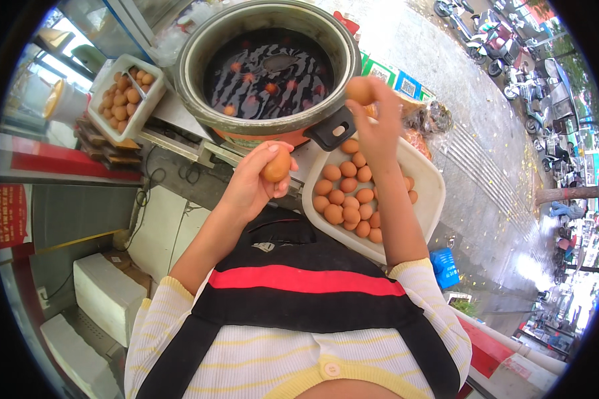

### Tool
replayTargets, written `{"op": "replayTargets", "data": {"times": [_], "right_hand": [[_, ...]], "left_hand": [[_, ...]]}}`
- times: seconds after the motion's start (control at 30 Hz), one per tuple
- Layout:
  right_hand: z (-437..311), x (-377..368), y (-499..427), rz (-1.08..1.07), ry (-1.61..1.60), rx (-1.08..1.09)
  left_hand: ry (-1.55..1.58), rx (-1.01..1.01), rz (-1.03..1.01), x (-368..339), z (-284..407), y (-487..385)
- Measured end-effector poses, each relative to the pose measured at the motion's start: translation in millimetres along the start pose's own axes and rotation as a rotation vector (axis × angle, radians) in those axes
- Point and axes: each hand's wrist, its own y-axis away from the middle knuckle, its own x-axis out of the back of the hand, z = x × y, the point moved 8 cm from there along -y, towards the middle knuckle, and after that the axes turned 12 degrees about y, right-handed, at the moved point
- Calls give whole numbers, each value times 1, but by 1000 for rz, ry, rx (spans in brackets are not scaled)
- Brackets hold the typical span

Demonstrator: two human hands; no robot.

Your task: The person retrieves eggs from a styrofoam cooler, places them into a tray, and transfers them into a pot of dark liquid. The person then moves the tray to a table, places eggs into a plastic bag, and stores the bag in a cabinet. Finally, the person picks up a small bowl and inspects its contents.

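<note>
My left hand [259, 179] is closed around a brown egg [276, 165] in front of the pot. Another brown egg [360, 91] is pinched in the fingers of my right hand [381, 119], raised beside the pot's rim. The large round cooking pot [189, 85] holds dark liquid [274, 97] with several eggs showing at its surface. Below my right hand stands a white plastic tub [432, 184] with many brown eggs [351, 215] inside; my right forearm hides part of them. A black plastic handle [332, 133] juts from the pot's near side.
At the left, a white bin [152, 102] of brown eggs, with tongs [136, 86] in it, rests on stacked wooden boards [107, 147]. Printed code cards [404, 85] and plastic bags [432, 117] lie right of the pot. White foam boxes [107, 294] stand lower left.
</note>
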Motion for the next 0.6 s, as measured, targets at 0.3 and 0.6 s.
{"op": "replayTargets", "data": {"times": [0.3, 0.6], "right_hand": [[54, -57, -1, -313, -996, -852], [-19, -80, -27, -642, -1085, -746]], "left_hand": [[-26, -33, -126, -22, 41, -1], [-1170, -348, -185, -91, 104, -68]]}}
